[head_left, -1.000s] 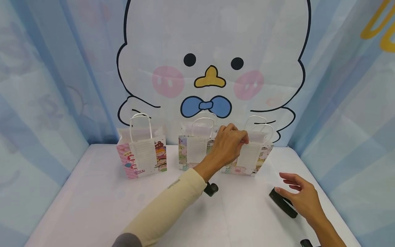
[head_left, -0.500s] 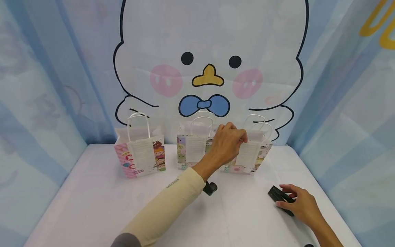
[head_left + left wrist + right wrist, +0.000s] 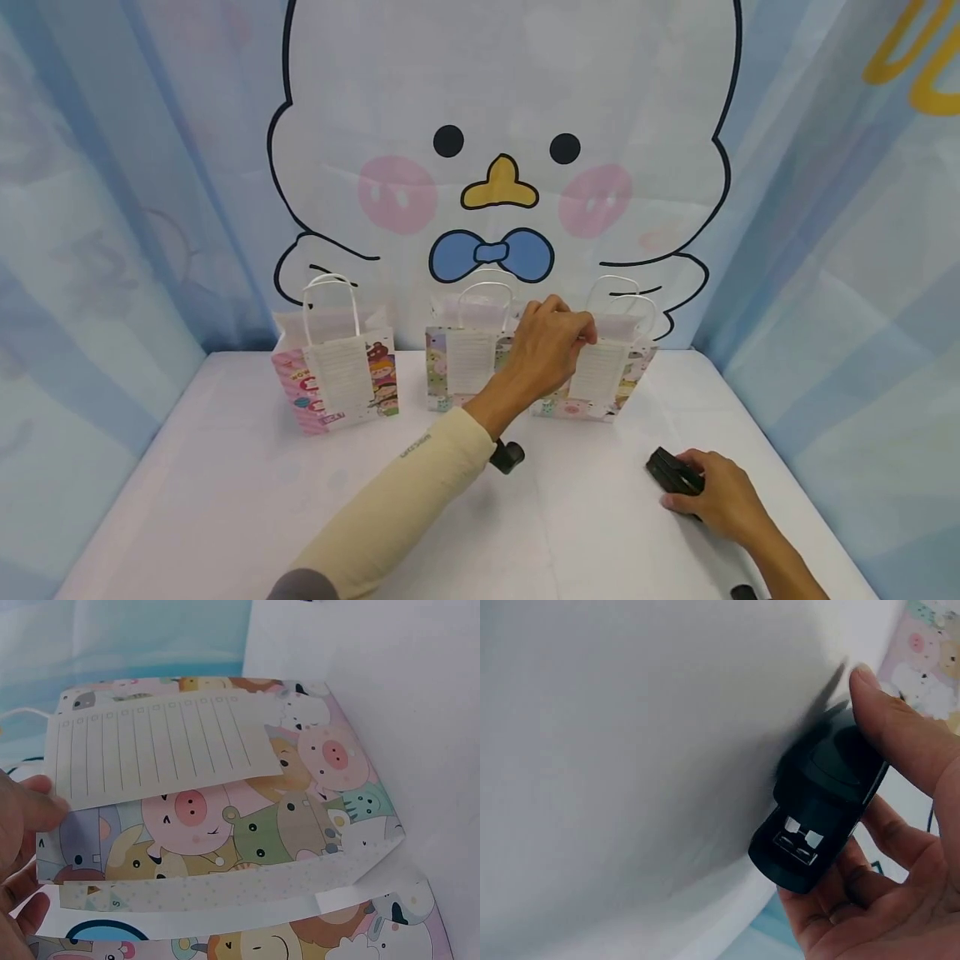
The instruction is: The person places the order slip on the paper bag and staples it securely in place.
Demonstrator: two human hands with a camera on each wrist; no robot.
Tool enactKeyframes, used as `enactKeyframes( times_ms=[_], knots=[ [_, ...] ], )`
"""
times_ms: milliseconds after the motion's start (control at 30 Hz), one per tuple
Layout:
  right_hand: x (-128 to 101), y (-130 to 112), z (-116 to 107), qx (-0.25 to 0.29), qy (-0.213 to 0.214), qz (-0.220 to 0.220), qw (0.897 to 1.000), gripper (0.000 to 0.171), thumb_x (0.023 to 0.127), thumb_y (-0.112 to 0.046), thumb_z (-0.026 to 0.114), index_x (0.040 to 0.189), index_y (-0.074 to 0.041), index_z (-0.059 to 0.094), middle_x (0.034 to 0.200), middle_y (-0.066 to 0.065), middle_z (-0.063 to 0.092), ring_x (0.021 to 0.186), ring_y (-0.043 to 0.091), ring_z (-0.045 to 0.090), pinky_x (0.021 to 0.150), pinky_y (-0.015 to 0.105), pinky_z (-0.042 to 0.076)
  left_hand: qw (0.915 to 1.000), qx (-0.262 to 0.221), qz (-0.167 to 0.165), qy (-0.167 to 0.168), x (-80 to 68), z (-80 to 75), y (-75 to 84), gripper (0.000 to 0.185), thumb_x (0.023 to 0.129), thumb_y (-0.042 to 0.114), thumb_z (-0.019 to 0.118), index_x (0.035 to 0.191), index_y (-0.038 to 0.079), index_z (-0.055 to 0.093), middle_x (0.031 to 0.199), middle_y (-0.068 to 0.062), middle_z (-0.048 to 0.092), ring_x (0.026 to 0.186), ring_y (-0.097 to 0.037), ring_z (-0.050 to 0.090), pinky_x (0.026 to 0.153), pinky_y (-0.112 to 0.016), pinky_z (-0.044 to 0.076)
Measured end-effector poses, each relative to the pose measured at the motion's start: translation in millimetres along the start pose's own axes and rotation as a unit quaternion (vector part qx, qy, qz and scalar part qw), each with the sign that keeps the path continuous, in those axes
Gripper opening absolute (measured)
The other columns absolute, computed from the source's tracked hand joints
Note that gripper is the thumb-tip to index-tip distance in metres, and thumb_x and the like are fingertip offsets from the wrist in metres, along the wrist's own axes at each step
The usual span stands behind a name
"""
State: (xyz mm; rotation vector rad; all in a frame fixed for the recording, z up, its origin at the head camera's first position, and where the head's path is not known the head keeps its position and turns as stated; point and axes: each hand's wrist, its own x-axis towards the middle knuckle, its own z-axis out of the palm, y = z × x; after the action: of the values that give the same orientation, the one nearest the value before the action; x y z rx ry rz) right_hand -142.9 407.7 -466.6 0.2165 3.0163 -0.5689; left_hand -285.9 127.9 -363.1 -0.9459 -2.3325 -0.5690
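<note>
Stapler (image 3: 672, 472) now in right grip (image 3: 716, 498) (enclosed)

Bag (image 3: 600, 379) under my left hand (image 3: 551, 346): printed paper, smooth, slight sheen, with a matt white lined paper label (image 3: 157, 746) on the front. Handles look like white twisted cord. The other two bags (image 3: 337, 375) (image 3: 457, 367) look like the same paper stock. Stapler (image 3: 821, 817) in my right hand (image 3: 712, 496): black plastic, smooth, semi-matt; small bright metal part shows at its open end. Table (image 3: 262, 500): white, matt, smooth. Backdrop (image 3: 510, 100): printed fabric, soft folds, matt. My sleeve (image 3: 405, 500): cream knit cloth.
</note>
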Motion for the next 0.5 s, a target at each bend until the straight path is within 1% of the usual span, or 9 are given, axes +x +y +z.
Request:
enactKeyframes(
  times_ms=[100, 233, 367, 433, 500],
  knots=[
    [-3.9, -9.4, -2.2, 0.024, 0.009, 0.002, 1.0, 0.078, 0.073, -0.046, 0.085, 0.129, 0.0, 0.056, 0.12, 0.024, 0.063, 0.103, 0.036, 0.059, 0.082, 0.053, 0.05, 1.0, -0.001, 0.003, 0.0, 0.4, 0.6, 0.7, 0.007, 0.093, 0.021, 0.071, 0.095, 0.028, 0.07, 0.092, 0.014, 0.072, 0.099, -0.01, 0.056, 0.084, -0.026, 0.039],
    [-7.4, -27.3, -9.0, 0.055, 0.042, -0.009, 0.998, 0.074, 0.079, -0.046, 0.081, 0.133, -0.004, 0.052, 0.118, 0.021, 0.063, 0.104, 0.036, 0.058, 0.081, 0.051, 0.051, 1.0, 0.002, 0.003, 0.001, 0.9, 0.2, 0.9, 0.007, 0.093, 0.021, 0.071, 0.094, 0.028, 0.07, 0.093, 0.014, 0.073, 0.1, -0.01, 0.056, 0.085, -0.027, 0.04],
    [-9.0, -46.3, -19.5, 0.091, 0.076, -0.025, 0.993, 0.076, 0.08, -0.051, 0.078, 0.133, -0.005, 0.049, 0.114, 0.017, 0.063, 0.106, 0.036, 0.058, 0.089, 0.056, 0.051, 1.0, -0.001, 0.002, 0.0, 0.4, 0.0, 0.7, 0.007, 0.093, 0.021, 0.071, 0.094, 0.028, 0.071, 0.092, 0.014, 0.073, 0.1, -0.01, 0.056, 0.085, -0.027, 0.04],
    [-9.6, -55.0, -25.2, 0.105, 0.091, -0.032, 0.99, 0.078, 0.08, -0.053, 0.078, 0.134, -0.006, 0.047, 0.113, 0.016, 0.063, 0.108, 0.034, 0.058, 0.092, 0.057, 0.05, 1.0, -0.003, 0.002, 0.0, 0.1, 0.0, 0.7, 0.006, 0.093, 0.021, 0.071, 0.094, 0.028, 0.071, 0.092, 0.014, 0.072, 0.101, -0.01, 0.056, 0.085, -0.028, 0.04],
    [-10.4, -63.6, -30.5, 0.118, 0.103, -0.04, 0.987, 0.078, 0.08, -0.052, 0.078, 0.134, -0.007, 0.045, 0.114, 0.016, 0.063, 0.109, 0.035, 0.059, 0.094, 0.057, 0.051, 1.0, -0.005, 0.001, -0.001, -0.1, 0.1, 0.8, 0.006, 0.093, 0.022, 0.07, 0.094, 0.027, 0.071, 0.092, 0.013, 0.072, 0.101, -0.011, 0.056, 0.085, -0.028, 0.04]
  ],
)
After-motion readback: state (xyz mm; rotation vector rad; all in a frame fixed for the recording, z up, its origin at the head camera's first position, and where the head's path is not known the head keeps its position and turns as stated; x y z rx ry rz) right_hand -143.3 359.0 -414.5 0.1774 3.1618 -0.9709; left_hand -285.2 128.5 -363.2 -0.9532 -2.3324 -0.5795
